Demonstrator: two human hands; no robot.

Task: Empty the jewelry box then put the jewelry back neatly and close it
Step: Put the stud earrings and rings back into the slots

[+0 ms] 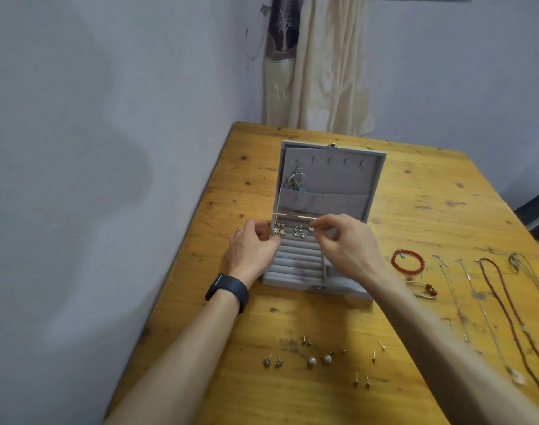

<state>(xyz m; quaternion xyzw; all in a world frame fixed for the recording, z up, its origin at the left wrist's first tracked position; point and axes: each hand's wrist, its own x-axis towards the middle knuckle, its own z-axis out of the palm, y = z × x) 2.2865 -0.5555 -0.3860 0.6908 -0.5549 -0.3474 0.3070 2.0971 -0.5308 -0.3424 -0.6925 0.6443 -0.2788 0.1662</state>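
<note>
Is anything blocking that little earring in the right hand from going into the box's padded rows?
Nothing visible does. The right hand pinches the earring just above the top rows of the jewelry box; seated earrings sit to its left.

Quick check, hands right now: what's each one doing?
Left hand: closed on the left edge of the jewelry box.
Right hand: closed, pinching a small earring over the box.

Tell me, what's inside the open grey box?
Inside the grey velvet jewelry box, small silver earrings sit in the top padded row, and a silver tangle hangs in the lid pocket. The right hand hides the right-side compartments.
</note>
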